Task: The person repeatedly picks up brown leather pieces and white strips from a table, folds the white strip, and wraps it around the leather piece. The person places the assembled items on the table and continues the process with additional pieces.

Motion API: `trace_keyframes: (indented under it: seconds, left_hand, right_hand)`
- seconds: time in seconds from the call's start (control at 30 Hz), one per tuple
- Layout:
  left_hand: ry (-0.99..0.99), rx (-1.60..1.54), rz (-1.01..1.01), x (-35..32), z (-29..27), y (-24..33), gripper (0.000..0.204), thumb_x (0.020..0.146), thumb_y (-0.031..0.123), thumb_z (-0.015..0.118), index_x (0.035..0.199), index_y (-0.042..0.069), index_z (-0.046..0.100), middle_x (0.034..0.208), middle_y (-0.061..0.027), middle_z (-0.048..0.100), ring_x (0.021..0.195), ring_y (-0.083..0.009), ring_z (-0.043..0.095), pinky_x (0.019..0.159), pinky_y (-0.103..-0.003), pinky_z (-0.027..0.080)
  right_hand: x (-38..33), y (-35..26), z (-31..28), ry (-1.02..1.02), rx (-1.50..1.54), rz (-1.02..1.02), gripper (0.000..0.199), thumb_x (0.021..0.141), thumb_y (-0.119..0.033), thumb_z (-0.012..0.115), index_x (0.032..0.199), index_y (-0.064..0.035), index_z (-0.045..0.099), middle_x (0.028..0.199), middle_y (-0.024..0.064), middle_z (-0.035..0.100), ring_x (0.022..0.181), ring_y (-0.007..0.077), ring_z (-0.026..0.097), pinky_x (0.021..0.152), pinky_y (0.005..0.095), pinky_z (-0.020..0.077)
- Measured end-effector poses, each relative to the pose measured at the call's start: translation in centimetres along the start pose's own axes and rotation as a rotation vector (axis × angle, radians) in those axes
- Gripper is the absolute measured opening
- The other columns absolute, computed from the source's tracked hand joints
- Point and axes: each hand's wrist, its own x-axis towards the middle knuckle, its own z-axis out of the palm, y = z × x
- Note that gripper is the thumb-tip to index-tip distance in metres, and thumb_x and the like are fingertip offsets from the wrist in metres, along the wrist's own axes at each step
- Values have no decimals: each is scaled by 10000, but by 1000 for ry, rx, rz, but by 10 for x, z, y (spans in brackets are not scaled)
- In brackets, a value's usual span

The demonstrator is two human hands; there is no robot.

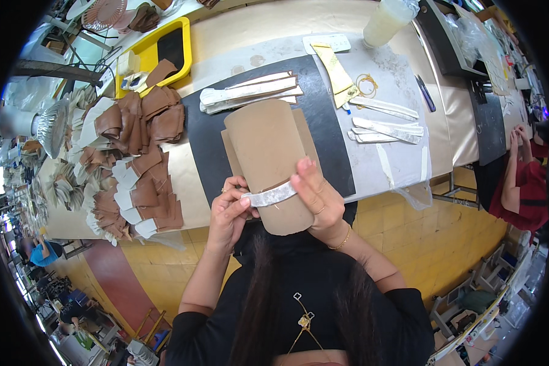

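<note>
So the long tan panel (268, 140) is up in front of the person's chest, its upper part over the black mat (210, 171) and its lower end out past the table edge. A pale strip (273, 196) runs across its lower part. Left hand (229, 210) is closed in a pinch on the strip's left end, thumb against curled fingers. Right hand (320, 201) has its fingers fairly straight and close together, tips at the strip's right end — thumb's out of sight, so can't tell if it's really gripping.

What's in the way: the panel blocks a good bit of the mat, and another tan piece (312, 137) pokes out from behind on both sides. A stack of pale strips (247, 91) lies just beyond its top end.

Left side's crowded — heaps of brown and white pieces (158, 122), with a yellow tray (187, 46) behind. To the right there's a yellow packet (335, 70), rubber bands (366, 85), loose strips (387, 130) and a dark pen-like tool (426, 94), plus a cloudy plastic jar (385, 25) further back. Someone in dark red (527, 192) is well apart, far right.
</note>
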Motion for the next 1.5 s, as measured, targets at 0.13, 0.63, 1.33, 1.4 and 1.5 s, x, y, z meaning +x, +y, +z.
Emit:
trace_keyframes:
  seconds: [0.13,0.63,1.33,1.4,1.5]
  left_hand:
    - [-8,21,-25,3,-1,0,130,841,105,647,819,-21,626,1133,-71,398,861,-171,579,663,-290,557]
    - [-17,29,-11,4,0,3,121,832,104,646,816,-14,622,1117,-73,403,870,-173,574,667,-293,557]
    - [-224,833,762,43,73,102,194,798,195,700,811,12,636,1166,-116,445,1043,-222,457,912,-337,374]
    - [-147,825,813,66,67,110,220,827,226,670,823,11,625,1154,-97,467,1045,-205,452,926,-326,356]
    - [16,900,621,105,38,116,240,842,255,656,822,17,632,1067,-64,506,981,-167,463,864,-279,366]
  right_hand:
    - [-9,5,9,79,93,109,475,768,-96,688,1209,41,574,1303,237,528,1195,373,534,998,426,454]
    - [-19,11,15,39,237,418,633,777,-118,714,1325,60,453,1325,246,504,1192,364,536,1076,461,336]
    - [-5,67,-100,-339,-246,287,513,925,-429,522,1358,-155,502,1534,126,257,1438,381,97,1130,564,35]
    - [10,97,-104,-152,-482,256,309,888,-195,606,1187,-129,642,1429,123,430,1391,353,262,1118,520,175]
    - [29,142,-107,-69,-648,236,248,860,-142,630,1099,-116,690,1306,116,535,1273,332,415,1054,454,305]
